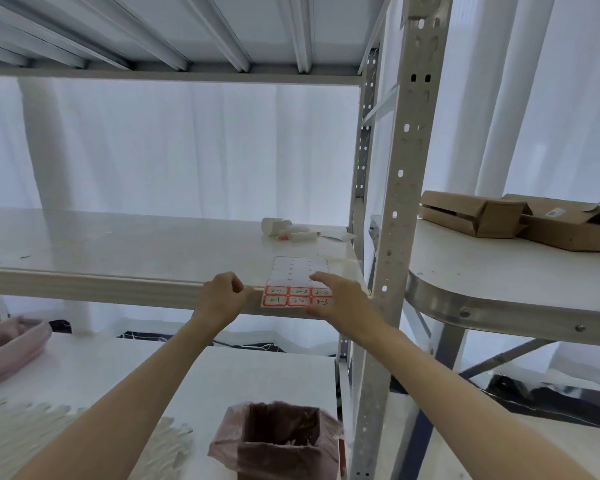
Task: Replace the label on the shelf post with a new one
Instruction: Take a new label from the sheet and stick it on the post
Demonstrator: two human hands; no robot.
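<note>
A label sheet lies on the white shelf, its front part hanging over the shelf's edge. Red-bordered labels with handwritten numbers fill its two front rows; the rows behind are blank backing. My right hand rests on the sheet's right side, fingers spread, forefinger pointing across it. My left hand is at the shelf edge just left of the sheet, fingers curled and pinched together; whether it holds a label I cannot tell. The perforated grey shelf post rises right of the sheet.
Crumpled white paper scraps with red bits lie further back on the shelf. A small bin with a pink liner stands below. Cardboard boxes sit on a round-cornered table at the right. A pink pouch lies lower left.
</note>
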